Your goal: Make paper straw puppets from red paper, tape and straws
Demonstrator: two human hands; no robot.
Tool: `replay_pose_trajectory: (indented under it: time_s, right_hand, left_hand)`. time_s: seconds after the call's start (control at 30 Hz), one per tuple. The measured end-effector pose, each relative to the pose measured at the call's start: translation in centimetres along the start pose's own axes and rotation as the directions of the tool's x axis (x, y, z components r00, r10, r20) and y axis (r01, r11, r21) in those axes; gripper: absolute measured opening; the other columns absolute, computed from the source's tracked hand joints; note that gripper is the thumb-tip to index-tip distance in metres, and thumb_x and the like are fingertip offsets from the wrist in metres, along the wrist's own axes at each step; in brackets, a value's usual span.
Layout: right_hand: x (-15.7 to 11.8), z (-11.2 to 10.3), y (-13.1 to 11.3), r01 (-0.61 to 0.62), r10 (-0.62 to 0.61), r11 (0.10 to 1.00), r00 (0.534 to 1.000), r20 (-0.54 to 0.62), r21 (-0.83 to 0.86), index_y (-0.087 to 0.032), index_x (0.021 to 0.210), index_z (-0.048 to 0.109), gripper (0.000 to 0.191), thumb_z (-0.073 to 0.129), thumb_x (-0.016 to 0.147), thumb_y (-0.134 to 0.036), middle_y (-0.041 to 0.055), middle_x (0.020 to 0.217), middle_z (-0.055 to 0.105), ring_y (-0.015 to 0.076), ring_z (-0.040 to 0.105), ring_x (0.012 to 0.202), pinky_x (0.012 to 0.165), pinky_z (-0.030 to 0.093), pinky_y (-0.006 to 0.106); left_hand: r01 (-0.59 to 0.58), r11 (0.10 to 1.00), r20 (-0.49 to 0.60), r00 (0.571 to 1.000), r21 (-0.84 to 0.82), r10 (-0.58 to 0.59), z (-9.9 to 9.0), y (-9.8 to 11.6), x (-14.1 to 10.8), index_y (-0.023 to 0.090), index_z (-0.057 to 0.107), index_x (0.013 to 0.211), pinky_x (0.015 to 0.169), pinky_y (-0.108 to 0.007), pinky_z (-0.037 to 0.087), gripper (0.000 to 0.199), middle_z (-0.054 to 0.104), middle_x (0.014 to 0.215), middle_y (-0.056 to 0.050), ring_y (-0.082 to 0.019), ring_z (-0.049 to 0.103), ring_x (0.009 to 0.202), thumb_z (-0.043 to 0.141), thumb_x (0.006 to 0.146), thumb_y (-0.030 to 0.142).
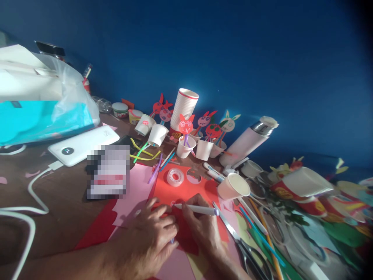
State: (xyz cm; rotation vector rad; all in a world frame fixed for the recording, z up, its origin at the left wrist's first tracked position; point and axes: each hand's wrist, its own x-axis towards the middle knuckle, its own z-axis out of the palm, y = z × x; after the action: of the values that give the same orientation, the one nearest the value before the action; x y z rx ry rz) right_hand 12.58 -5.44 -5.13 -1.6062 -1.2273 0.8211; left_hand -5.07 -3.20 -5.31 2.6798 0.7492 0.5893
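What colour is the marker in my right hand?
The marker is white with a bluish-purple end; the head view shows it best.

Red sheet [207, 187]: matt paper. Pen [201, 210]: smooth plastic. Scissor blades [229, 225]: shiny metal.

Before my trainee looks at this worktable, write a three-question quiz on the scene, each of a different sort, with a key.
1. Which hand holds the white pen?
2. True or false: the tape roll lies on the red sheet.
3. The white cable plugs into: A. the flask; B. the power bank; C. the scissors.

Key: 1. The right hand. 2. True. 3. B.
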Motion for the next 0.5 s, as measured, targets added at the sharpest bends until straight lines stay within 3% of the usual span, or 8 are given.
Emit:
replay_pose_trajectory:
  time_s: [0.23,0.5]
  right_hand:
    - [0.01,0.03,-0.50,-0.025,0.031,0.996,0.997,-0.071,0.085,-0.021,0.060,0.047,0.024,0.060,0.075,-0.035,-0.0012,0.052,0.057,0.0109,0.045,0.047,0.043,0.036,0.020]
    - [-0.11,-0.02,-0.43,-0.011,0.012,1.000,1.000,-0.026,0.022,-0.021,0.063,0.050,0.020,0.058,0.077,-0.031,0.0003,0.060,0.059,0.0145,0.053,0.057,0.050,0.042,0.023]
  left_hand:
    - [-0.008,1.000,0.024,1.000,0.011,0.008,-0.33,0.08,-0.05,0.025,0.065,0.098,0.109,-0.048,0.027,0.014,0.072,0.099,0.001,-0.024,0.058,0.109,0.053,0.094,0.031]
    - [-0.010,1.000,0.019,1.000,-0.005,0.010,-0.03,0.00,-0.10,0.024,0.066,0.096,0.109,-0.051,0.028,0.014,0.072,0.097,-0.001,-0.026,0.059,0.107,0.052,0.093,0.028]
